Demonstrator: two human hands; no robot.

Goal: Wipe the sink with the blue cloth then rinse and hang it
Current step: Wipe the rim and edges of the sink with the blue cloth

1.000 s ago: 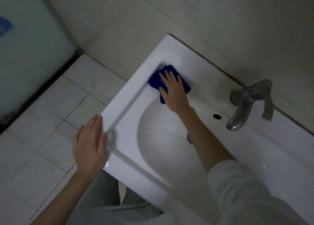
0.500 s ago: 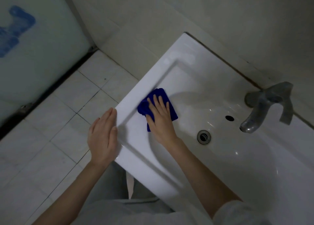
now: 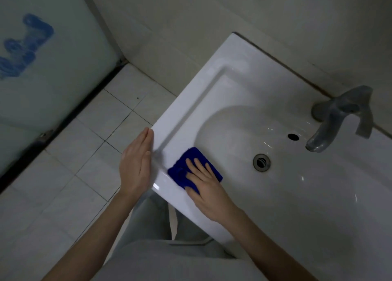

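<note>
A folded blue cloth (image 3: 186, 163) lies on the front left corner of the white sink (image 3: 222, 85), partly over the inner ledge. My right hand (image 3: 206, 185) presses flat on the cloth with straight fingers, covering its near half. My left hand (image 3: 135, 164) rests flat against the sink's left outer edge, fingers straight and together. The basin's metal drain (image 3: 261, 162) sits to the right of the cloth.
A grey metal faucet (image 3: 335, 121) stands at the sink's back right, with an overflow hole (image 3: 293, 136) beside it. Tiled floor (image 3: 84, 153) lies left of the sink. A frosted panel with a blue mark (image 3: 25, 45) rises at far left. The wall runs behind.
My right hand has slid the cloth from the back left corner along the left side to the front left corner. My left hand stays on the left edge.
</note>
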